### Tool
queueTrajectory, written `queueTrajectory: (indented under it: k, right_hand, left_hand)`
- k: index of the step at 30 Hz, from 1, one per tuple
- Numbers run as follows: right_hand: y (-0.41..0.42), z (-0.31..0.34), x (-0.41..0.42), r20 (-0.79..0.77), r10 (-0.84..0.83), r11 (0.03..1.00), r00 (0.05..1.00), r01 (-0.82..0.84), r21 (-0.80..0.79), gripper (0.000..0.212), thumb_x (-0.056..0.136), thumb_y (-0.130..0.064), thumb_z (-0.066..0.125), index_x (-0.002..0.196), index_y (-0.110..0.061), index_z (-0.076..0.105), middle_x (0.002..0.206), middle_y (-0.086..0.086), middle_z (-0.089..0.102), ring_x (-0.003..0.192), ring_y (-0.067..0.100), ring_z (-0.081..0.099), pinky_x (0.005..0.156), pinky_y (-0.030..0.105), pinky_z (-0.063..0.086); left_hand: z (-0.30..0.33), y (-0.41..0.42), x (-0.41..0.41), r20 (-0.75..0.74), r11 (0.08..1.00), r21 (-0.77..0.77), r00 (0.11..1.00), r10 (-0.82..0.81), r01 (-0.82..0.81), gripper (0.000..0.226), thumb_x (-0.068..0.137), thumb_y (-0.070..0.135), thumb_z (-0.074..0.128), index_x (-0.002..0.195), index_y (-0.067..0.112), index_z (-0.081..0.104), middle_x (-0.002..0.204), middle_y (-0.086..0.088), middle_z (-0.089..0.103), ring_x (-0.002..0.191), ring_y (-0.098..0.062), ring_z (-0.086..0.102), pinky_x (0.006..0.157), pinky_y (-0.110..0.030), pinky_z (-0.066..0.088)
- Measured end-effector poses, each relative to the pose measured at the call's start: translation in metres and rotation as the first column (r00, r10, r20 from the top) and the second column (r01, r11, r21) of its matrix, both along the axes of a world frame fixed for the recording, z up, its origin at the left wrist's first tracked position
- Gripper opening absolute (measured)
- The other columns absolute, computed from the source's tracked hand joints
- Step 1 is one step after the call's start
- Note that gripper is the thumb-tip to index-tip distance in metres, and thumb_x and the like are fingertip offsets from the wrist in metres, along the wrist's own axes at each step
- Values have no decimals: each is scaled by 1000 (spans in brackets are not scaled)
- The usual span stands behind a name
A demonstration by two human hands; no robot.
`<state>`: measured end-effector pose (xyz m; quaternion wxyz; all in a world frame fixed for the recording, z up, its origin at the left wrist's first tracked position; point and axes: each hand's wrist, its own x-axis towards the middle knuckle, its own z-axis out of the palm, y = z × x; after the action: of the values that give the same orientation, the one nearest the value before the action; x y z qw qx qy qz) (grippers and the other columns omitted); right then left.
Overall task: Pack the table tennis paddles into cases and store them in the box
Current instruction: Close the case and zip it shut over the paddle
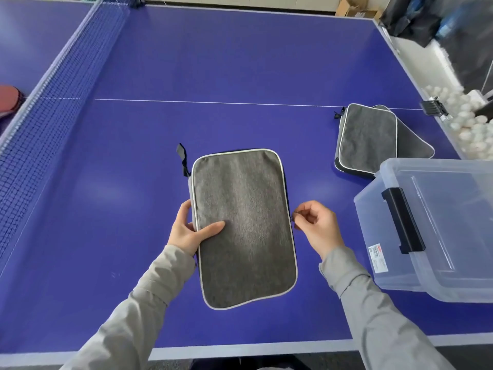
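A grey fabric paddle case [242, 225] with pale piping lies in front of me on the blue table, a black loop at its far left corner. My left hand [190, 231] grips its left edge, thumb on top. My right hand [317, 227] pinches a small dark zipper pull at the case's right edge. Two more grey cases [366, 137] lie stacked at the right. A clear plastic box [437, 231] with a black latch stands at the right, its lid on. A red paddle [9, 100] shows at the far left beyond the net.
The net [53, 102] runs along the left side. The table's near edge [240, 348] is just below my arms. A bin of white balls [469, 121] sits off the table's right edge, with cardboard boxes [352, 8] on the floor behind.
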<state>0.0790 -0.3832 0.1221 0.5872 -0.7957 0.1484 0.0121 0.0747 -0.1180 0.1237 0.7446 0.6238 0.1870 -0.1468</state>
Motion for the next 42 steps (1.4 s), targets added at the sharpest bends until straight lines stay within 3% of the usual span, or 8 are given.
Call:
queueTrajectory:
  k: [4, 11, 16, 19, 22, 31, 37, 42]
  right_hand:
    - [0, 12, 16, 10, -12, 999, 1000, 12, 45, 26, 82, 9, 57, 74, -15, 60, 68, 1, 63, 52, 2, 60, 56, 12, 50]
    - [-14, 28, 32, 38, -9, 1000, 999, 8, 25, 24, 81, 7, 60, 74, -15, 61, 67, 0, 62, 53, 2, 59, 57, 12, 50]
    - [-14, 33, 32, 31, 87, 992, 996, -83, -99, 17, 78, 2, 63, 73, -14, 62, 74, 4, 67, 69, 17, 62, 71, 27, 53]
    - [-8, 42, 32, 85, 160, 972, 983, -142, -188, 20, 77, 2, 64, 71, -17, 61, 71, -1, 66, 68, 13, 60, 68, 16, 50]
    - [-1, 52, 31, 146, 224, 946, 964, -179, -270, 23, 76, 3, 63, 70, -19, 59, 67, -8, 63, 62, 5, 55, 62, 7, 43]
    - [21, 76, 32, 371, 370, 883, 852, -198, -426, 12, 76, 7, 62, 75, -6, 61, 69, 1, 62, 66, 12, 55, 65, 12, 45]
    - [40, 81, 32, 443, 441, 833, 780, -171, -527, 12, 73, 9, 61, 74, -3, 61, 69, 3, 60, 64, 12, 51, 64, 15, 44]
    - [59, 83, 33, 471, 484, 809, 737, -173, -561, 12, 73, 8, 62, 73, -4, 62, 69, 2, 59, 66, 12, 50, 63, 17, 44]
  left_hand:
    - [2, 6, 0, 30, 987, 95, 990, -136, 132, 83, 39, 29, 87, 113, 34, 50, 83, -6, 75, 75, -28, 71, 59, -35, 58]
    - [10, 20, 5, 59, 892, 308, 930, -364, 330, 74, 38, 34, 89, 100, 51, 52, 83, -7, 74, 79, -27, 70, 71, -41, 58]
    - [21, 22, 10, 69, 766, 504, 865, -496, 399, 72, 39, 46, 82, 99, 59, 45, 70, 16, 69, 64, -7, 64, 73, -28, 50]
    - [28, 18, 14, 59, 682, 607, 833, -551, 408, 72, 42, 46, 83, 102, 55, 43, 73, 19, 70, 70, -19, 66, 78, -32, 53]
    - [34, 12, 17, 55, 610, 682, 804, -592, 403, 71, 51, 35, 88, 100, 54, 40, 75, 16, 70, 72, -20, 66, 80, -33, 54]
    - [40, -2, 18, -17, 452, 795, 761, -649, 403, 79, 56, 39, 86, 122, 42, 43, 88, 8, 67, 72, -19, 64, 82, -35, 53]
    - [39, -1, 16, -46, 422, 811, 763, -645, 406, 76, 54, 46, 81, 115, 53, 36, 86, 13, 68, 73, -16, 63, 80, -36, 54]
    - [35, 7, 15, -53, 425, 813, 777, -627, 398, 77, 53, 49, 78, 116, 54, 34, 86, 8, 69, 76, -18, 63, 79, -35, 54]
